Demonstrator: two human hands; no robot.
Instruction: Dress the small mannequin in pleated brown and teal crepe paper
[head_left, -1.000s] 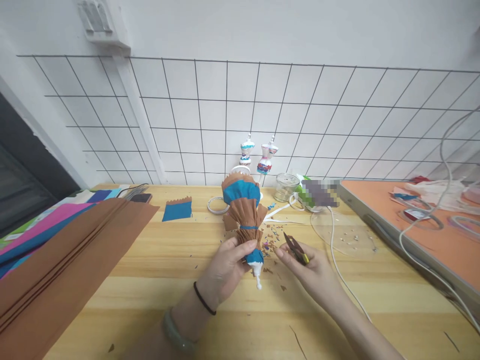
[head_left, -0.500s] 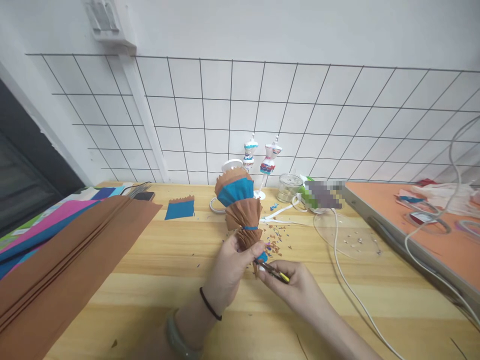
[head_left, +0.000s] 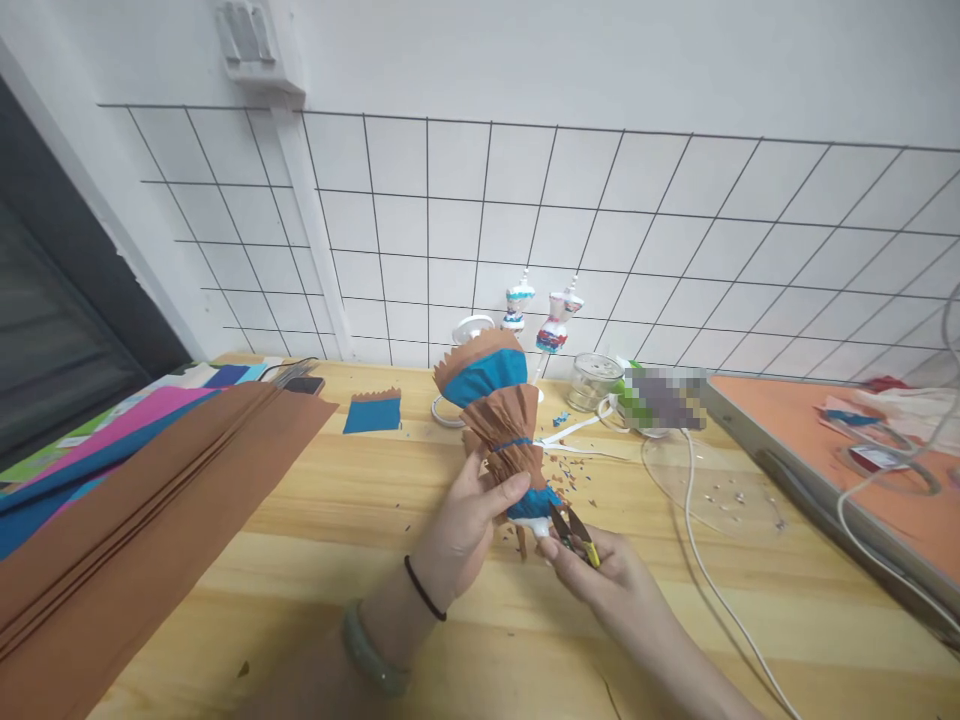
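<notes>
A gathered brown and blue paper piece, tied at its middle with a blue band, is upright and slightly tilted over the wooden table. My left hand grips it below the band, thumb in front. From its lower end stick out blue paper and a white tip. My right hand holds small snips with yellow on the handle. Their dark blades are apart, beside the blue paper at the lower right. Small brown and blue scraps lie behind on the table.
Brown sheets and coloured sheets cover the left side. A blue piece lies behind left. Two small mannequin figures, a clear jar and a white cable are behind and right. An orange board lies far right.
The paper piece has tilted left at its top, and its blue lower end shows more. The snips' blades have opened. The whole view has shifted slightly.
</notes>
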